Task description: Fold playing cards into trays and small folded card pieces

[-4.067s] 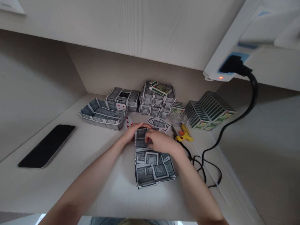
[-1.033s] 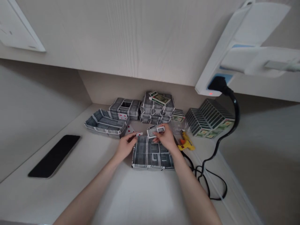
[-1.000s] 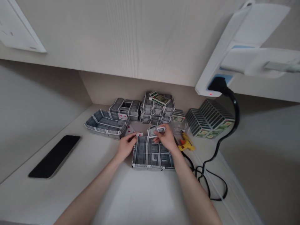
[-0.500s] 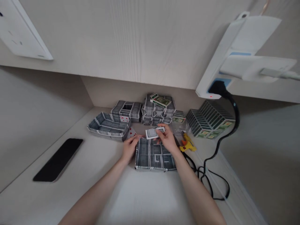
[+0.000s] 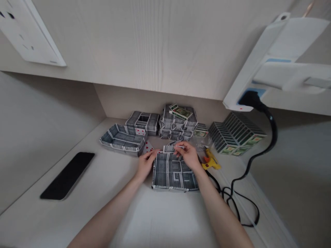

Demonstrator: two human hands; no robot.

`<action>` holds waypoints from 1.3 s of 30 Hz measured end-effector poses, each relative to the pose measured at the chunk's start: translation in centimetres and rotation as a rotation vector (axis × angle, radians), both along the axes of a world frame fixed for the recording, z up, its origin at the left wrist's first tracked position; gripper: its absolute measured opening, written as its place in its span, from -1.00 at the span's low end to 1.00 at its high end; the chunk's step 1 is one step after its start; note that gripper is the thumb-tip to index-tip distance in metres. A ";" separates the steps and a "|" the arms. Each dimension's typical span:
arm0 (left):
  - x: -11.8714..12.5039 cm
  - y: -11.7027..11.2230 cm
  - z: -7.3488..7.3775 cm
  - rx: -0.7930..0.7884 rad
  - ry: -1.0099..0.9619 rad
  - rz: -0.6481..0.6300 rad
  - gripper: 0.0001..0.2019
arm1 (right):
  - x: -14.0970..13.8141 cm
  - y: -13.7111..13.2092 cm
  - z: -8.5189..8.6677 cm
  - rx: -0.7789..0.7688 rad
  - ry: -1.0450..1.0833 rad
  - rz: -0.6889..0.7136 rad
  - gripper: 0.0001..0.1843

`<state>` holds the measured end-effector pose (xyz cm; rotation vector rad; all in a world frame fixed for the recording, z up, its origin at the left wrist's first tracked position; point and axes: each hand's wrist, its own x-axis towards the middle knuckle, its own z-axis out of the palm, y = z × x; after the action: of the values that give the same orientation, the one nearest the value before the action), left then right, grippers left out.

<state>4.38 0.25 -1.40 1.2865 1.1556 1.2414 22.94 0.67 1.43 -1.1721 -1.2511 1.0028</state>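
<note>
A shallow box [image 5: 173, 174] built from grey-patterned playing cards lies on the desk in front of me. My right hand [image 5: 189, 155] pinches a playing card [image 5: 168, 149], its patterned back facing me, along the box's far wall. At the far left corner, my left hand [image 5: 145, 166] has its fingers closed on the box's edge, close to the card's left end. Another card with red hearts [image 5: 148, 147] lies just beyond that hand. My fingers hide parts of the far wall.
Behind stand an open card tray [image 5: 121, 137], a card box with a hole [image 5: 152, 119] and stacked card boxes [image 5: 168, 120]. To the right are a yellow glue gun [image 5: 212, 162], stacked card packs [image 5: 232, 134] and a black cord [image 5: 248, 168]. A phone [image 5: 67, 176] lies left.
My right hand has lowered the card from above the box to its far wall and turned it more upright. The left hand stays at the corner. The view has shifted slightly.
</note>
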 end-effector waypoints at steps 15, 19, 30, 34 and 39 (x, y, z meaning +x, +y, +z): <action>-0.2 -0.1 0.0 0.021 0.004 -0.053 -0.65 | -0.6 -0.3 -0.7 0.063 -0.102 0.089 -0.79; 0.0 -0.5 0.1 0.022 0.025 -0.044 -0.62 | -0.5 -0.5 -0.4 0.109 -0.271 0.078 -0.82; 0.3 -0.5 0.1 0.209 0.104 -0.035 -0.69 | -1.3 -1.3 1.3 0.307 -0.811 0.076 -0.82; 0.2 -0.6 0.1 0.241 0.103 -0.033 -0.69 | -1.6 -0.5 1.6 0.283 -0.946 0.095 -0.80; 0.2 -0.4 -0.2 0.250 0.103 0.021 -0.71 | -2.1 0.5 1.4 0.221 -0.916 0.066 -0.82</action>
<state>4.56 -0.18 -1.62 1.5419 1.1138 1.3812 20.84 1.13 2.83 -1.4703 -2.0553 0.3186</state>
